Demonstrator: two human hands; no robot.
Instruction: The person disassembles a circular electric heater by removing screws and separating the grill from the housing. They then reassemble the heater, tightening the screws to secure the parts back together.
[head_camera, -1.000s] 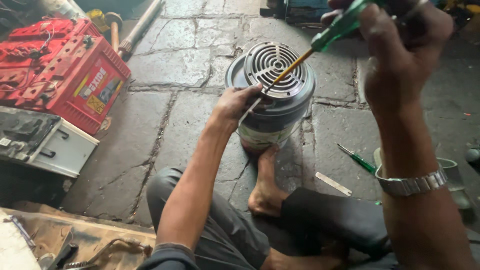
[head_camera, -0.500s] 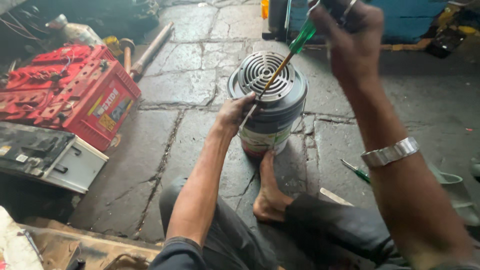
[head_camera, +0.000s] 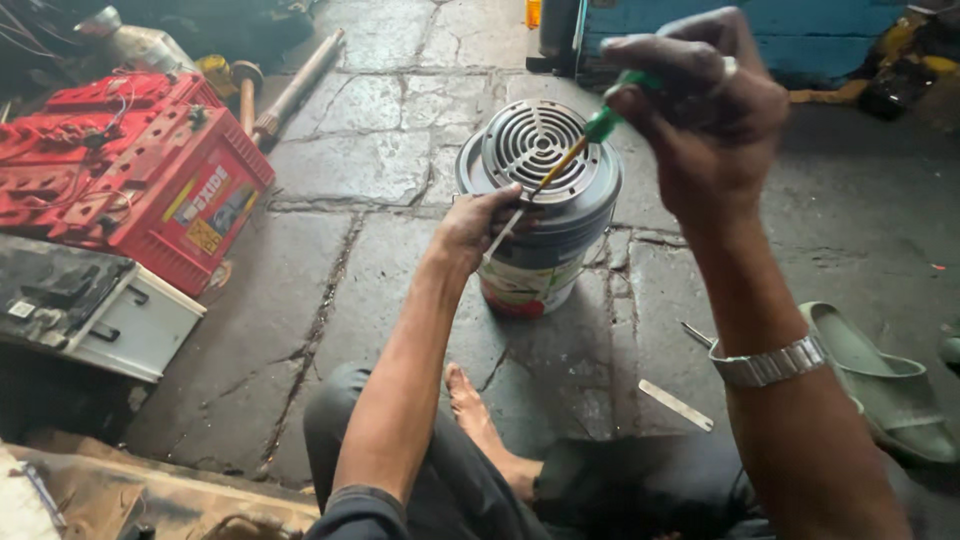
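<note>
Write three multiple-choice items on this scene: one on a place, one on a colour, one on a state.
1. Where does the red battery lie?
A. On the stone floor, left of the motor
B. On top of the motor
C. In the person's lap

2. What colour is the screwdriver handle?
A. Red
B. Green
C. Black

3. How does the grey motor stand?
A. Tipped on its side
B. Hanging from a hook
C. Upright, grille end up

Answers:
1. A: the battery sits on the floor, far left of the motor.
2. B: the screwdriver shows a green handle in the right hand.
3. C: the round grille faces up while the left hand rests on the casing, its fingers touching the screwdriver's tip end.
</note>
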